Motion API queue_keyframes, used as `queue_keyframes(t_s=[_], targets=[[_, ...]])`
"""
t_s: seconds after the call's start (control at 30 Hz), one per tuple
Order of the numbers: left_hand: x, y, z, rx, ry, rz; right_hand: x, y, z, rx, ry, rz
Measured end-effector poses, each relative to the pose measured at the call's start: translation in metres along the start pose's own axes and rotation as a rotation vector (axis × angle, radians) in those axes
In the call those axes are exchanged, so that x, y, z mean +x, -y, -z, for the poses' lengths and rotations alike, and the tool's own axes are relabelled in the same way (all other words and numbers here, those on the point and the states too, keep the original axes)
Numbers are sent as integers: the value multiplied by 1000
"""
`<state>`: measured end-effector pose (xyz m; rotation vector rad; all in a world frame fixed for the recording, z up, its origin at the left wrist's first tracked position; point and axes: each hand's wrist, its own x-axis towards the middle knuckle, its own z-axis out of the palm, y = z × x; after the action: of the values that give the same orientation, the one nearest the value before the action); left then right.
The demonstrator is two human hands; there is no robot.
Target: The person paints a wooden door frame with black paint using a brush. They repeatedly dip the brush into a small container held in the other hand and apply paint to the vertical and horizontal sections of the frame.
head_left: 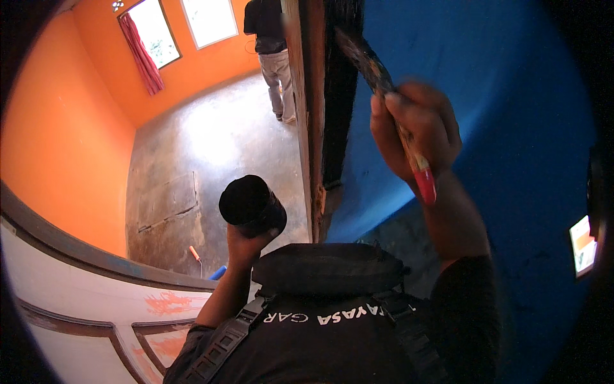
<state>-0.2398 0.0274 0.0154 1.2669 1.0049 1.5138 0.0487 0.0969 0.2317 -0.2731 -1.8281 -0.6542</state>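
My right hand [425,125] grips a paintbrush [409,147] by its wooden handle, which ends in a red tip. The dark, paint-caked bristles point up and to the left, against or very near the black-painted face of a door frame [339,96]. Whether they touch it is hard to tell. Lower and to the left, my left hand [252,243] is wrapped round a dark can [249,201], held upright with its open top facing up. The inside looks black, and its contents cannot be made out.
A blue wall [435,38] lies right of the frame, an orange-walled room left. A person [275,57] stands beyond the frame. A paint roller [196,254] lies on the grey floor [166,160]. A white panelled door [64,281] with brown trim fills the lower left.
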Motion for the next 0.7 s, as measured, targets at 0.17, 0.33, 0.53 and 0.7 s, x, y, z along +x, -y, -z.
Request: queue_keyframes(t_s=[0.17, 0.33, 0.53, 0.7], targets=[[2, -5, -1, 104, 33, -24, -74, 19, -16, 22, 15, -79], [-1, -10, -1, 24, 30, 14, -132, 59, -9, 137, 246, -413], [1, -9, -8, 167, 104, -95, -69, 67, 14, 477, 57, -757], [6, -13, -4, 419, 172, -266, 21, 70, 11, 746, 286, -776]])
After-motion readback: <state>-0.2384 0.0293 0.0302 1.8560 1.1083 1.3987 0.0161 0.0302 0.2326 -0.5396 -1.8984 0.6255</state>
